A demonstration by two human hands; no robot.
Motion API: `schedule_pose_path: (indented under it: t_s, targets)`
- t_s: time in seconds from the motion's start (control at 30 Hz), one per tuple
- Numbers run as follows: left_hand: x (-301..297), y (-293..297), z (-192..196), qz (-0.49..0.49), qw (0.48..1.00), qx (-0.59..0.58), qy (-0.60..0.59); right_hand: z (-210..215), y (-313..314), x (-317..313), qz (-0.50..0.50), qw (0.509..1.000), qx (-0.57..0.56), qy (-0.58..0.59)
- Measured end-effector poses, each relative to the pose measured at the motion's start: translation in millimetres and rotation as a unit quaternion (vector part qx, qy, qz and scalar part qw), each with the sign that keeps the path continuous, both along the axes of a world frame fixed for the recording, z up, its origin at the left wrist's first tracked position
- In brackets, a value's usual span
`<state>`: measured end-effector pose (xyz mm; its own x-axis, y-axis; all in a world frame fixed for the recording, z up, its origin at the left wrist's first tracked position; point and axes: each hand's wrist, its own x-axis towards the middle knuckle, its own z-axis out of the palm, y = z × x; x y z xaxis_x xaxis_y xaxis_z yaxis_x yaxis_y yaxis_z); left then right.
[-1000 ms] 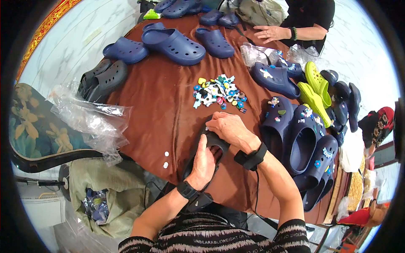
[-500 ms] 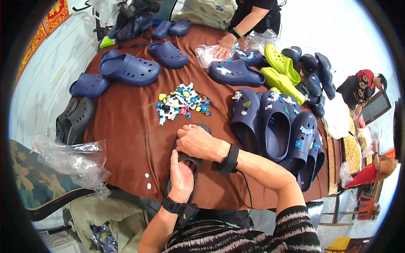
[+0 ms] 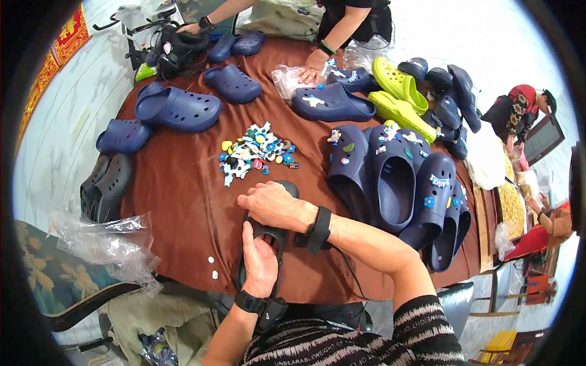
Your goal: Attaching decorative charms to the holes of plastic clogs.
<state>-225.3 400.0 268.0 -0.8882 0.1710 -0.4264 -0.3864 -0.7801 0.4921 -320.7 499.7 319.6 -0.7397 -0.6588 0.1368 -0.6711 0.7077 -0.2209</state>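
A black clog (image 3: 289,188) lies in front of me on the brown cloth, its toe pointing away. My left hand (image 3: 260,263) holds it at the heel opening, palm up and thumb extended along the edge; its other fingers are largely hidden by the shoe. Across the toe part rests my right hand (image 3: 278,207), fingers curled down. Whatever its fingertips grip is out of sight. Just beyond the hands sits a heap of small colourful shoe charms (image 3: 259,151). Two small white pieces (image 3: 212,260) lie left of the clog.
Navy clogs decorated with charms (image 3: 394,189) stand close on the right, with lime-green clogs (image 3: 400,116) behind. Plain navy clogs (image 3: 183,108) and dark grey clogs (image 3: 113,186) are on the left, near clear plastic bags (image 3: 110,244). Opposite, a co-worker's hand (image 3: 314,66) rests on plastic.
The view has shifted slightly. My right hand stays curled over the clog's toe and my left keeps hold of it. The co-worker's other arm now shows, reaching to a black bundle at the far left.
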Motion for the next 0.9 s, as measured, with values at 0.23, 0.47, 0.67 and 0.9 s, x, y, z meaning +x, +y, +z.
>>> schedule_pose_path:
  t_s: [0.23, 0.47, 0.67, 0.9]
  targets:
    - [-1, 2, 13, 0.013, 1.0, 0.015, -0.012, 1, 7, 0, 0.026, 0.999, 0.019, -0.024]
    - [-4, -2, 7, 0.022, 0.999, 0.033, -0.022, 10, 8, 8, 0.02, 0.997, 0.051, -0.055]
    - [-5, -2, 5, 0.02, 1.0, 0.005, -0.012, 6, 12, 9, 0.021, 0.998, 0.05, -0.04]
    - [0, -7, 11, -0.006, 1.0, -0.021, 0.007, -8, 16, 14, 0.013, 0.999, -0.049, 0.008]
